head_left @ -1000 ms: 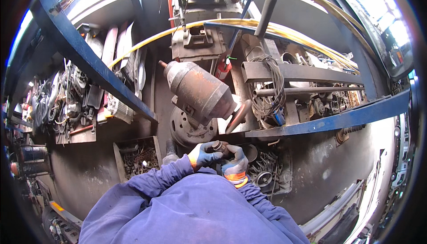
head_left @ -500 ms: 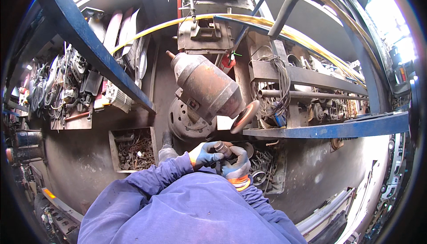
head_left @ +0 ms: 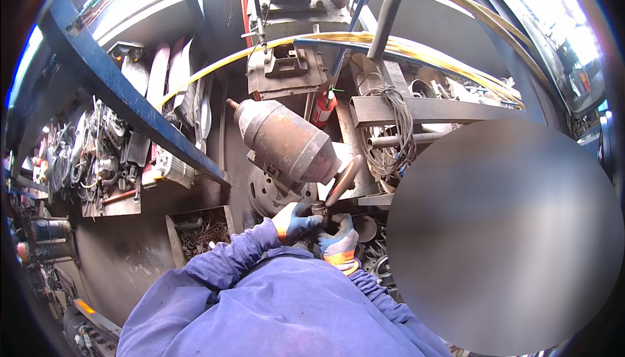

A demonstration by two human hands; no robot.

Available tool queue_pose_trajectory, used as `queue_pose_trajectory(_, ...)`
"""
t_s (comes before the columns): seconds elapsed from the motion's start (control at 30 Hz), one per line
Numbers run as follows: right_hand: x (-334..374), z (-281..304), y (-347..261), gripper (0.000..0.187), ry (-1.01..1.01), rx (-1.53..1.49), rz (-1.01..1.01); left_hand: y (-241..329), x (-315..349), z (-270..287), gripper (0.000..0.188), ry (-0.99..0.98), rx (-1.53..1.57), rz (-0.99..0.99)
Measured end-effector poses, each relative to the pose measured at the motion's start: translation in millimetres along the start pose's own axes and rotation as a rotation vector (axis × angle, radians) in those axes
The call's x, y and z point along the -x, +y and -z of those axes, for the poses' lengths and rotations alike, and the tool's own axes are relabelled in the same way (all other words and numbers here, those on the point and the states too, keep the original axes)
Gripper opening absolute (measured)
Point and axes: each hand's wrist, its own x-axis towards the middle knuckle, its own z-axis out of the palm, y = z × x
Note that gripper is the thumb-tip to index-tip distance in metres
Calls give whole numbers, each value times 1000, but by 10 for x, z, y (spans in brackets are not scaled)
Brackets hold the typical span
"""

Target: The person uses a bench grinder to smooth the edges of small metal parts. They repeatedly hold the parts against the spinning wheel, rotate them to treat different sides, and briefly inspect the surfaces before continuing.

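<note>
My gloved left hand [head_left: 294,221] and right hand [head_left: 340,235] are grasping a dark, cylindrical metal part [head_left: 319,209], a brown round disc [head_left: 344,180] sitting near its 1 o'clock. It is probably feeling heavy, rigid, slightly slippery; its sides are likely offering the best hold.

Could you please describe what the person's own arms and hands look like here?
The left hand and right hand wear matching work gloves, pale grey-white with blue areas on the fingers and palm side. Their cuffs are bright orange. Both arms are covered by long, loose, wrinkled sleeves in plain blue-purple cloth; no markings can be made out on them.
</note>
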Motion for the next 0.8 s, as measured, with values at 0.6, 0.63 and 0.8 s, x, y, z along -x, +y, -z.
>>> queue_pose_trajectory(0.6,51,-133,17,36,115,-8,19,334,56,-8,37,63,-400,-15)
queue_pose_trajectory(0.63,58,-152,-12,36,124,31,101,407,99,31,39,28,-397,102)
queue_pose_trajectory(0.8,105,-140,-114,36,-65,-9,33,523,453,-62,32,91,-330,-73)
